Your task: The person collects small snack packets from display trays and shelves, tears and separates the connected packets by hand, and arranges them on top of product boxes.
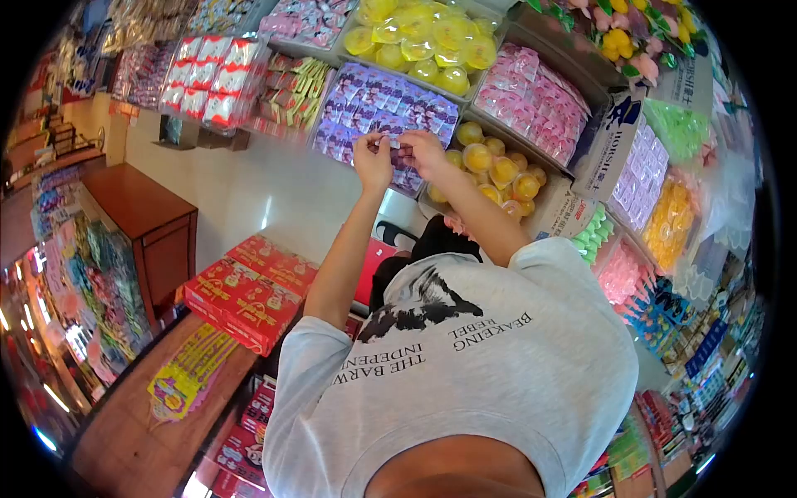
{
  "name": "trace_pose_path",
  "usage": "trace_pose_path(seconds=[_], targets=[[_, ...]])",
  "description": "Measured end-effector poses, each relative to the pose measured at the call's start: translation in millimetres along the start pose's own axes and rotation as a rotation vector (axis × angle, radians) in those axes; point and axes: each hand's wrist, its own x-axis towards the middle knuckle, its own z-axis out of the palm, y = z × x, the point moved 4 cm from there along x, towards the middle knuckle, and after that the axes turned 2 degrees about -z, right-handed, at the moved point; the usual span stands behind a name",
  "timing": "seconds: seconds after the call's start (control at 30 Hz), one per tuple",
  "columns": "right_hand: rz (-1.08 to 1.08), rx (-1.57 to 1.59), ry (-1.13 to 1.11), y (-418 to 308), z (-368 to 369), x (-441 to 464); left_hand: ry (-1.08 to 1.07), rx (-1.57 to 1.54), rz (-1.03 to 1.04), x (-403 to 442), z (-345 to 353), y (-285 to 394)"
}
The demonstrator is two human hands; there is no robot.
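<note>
Purple packets (365,104) under left hand (374,159) and right hand (422,153), close together, grip unclear, yellow packs (422,37) at one o'clock, orange packs (501,172) at four.

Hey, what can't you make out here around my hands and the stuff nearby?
All in the head view:
- What, if anything, the left hand and right hand pinch: too small, partly behind fingers.
- Fine print on the purple packets: too small.
- The last letters of "INDEPEN" on the shirt: lost at the sleeve folds.
- What the red boxes contain: hidden by their closed tops.
- Goods at far right: blurred, cut off by the dark edge.
</note>
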Motion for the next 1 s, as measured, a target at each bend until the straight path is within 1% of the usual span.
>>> trace_pose_path(seconds=[0.03, 0.07, 0.1, 0.17, 0.2, 0.23, 0.3, 0.33, 0.37, 0.4, 0.43, 0.47, 0.5, 0.57, 0.6, 0.63, 0.67, 0.73, 0.77, 0.83, 0.97, 1.0], targets=[[0.005, -0.029, 0.018, -1, 1, -6, -0.012, -0.113, -0.051, -5, -2, -1], [0.043, -0.066, -0.014, 4, 0, -6, 0.015, -0.265, -0.163, -10, -3, -13], [0.046, -0.088, -0.026, 7, -1, -11, 0.037, -0.277, -0.164, -19, -9, -9], [0.101, -0.186, -0.205, 16, 5, -27, 0.129, -0.551, -0.334, -50, -30, 1], [0.114, -0.244, -0.267, 27, 4, -29, 0.075, -0.578, -0.426, -65, -40, 2], [0.117, -0.27, -0.288, 34, 5, -35, 0.103, -0.595, -0.417, -80, -55, -7], [0.221, -0.434, -0.38, 56, 8, -53, -0.104, -0.827, -0.677, -123, -66, -36], [0.275, -0.531, -0.403, 68, 10, -61, -0.069, -0.848, -0.667, -146, -76, -41], [0.285, -0.561, -0.429, 78, 12, -71, -0.044, -0.904, -0.753, -173, -83, -48], [0.334, -0.693, -0.538, 89, 16, -81, -0.022, -0.962, -0.836, -197, -89, -53], [0.381, -0.825, -0.646, 103, 20, -93, 0.011, -0.984, -0.819, -218, -96, -62], [0.392, -0.949, -0.696, 117, 22, -100, 0.059, -1.003, -0.797, -239, -103, -71], [0.399, -0.98, -0.726, 127, 27, -110, 0.109, -1.021, -0.777, -258, -109, -78], [0.386, -1.058, -0.852, 150, 40, -137, 0.233, -1.065, -0.732, -294, -126, -85], [0.394, -1.073, -0.846, 159, 48, -149, 0.25, -0.992, -0.663, -310, -135, -91], [0.404, -1.114, -0.89, 171, 55, -159, 0.272, -0.918, -0.594, -325, -144, -96], [0.38, -1.176, -0.942, 181, 63, -168, 0.333, -0.944, -0.572, -343, -154, -96], [0.336, -1.302, -1.035, 211, 72, -187, 0.397, -0.756, -0.53, -381, -174, -90], [0.349, -1.349, -1.093, 227, 77, -200, 0.468, -0.782, -0.516, -402, -180, -95], [0.387, -1.425, -1.169, 264, 78, -229, 0.693, -0.732, -0.415, -448, -192, -103], [0.455, -1.614, -1.418, 345, 64, -294, 1.075, -0.745, -0.401, -551, -201, -134], [0.49, -1.657, -1.488, 368, 55, -309, 1.187, -0.703, -0.363, -576, -202, -142]])
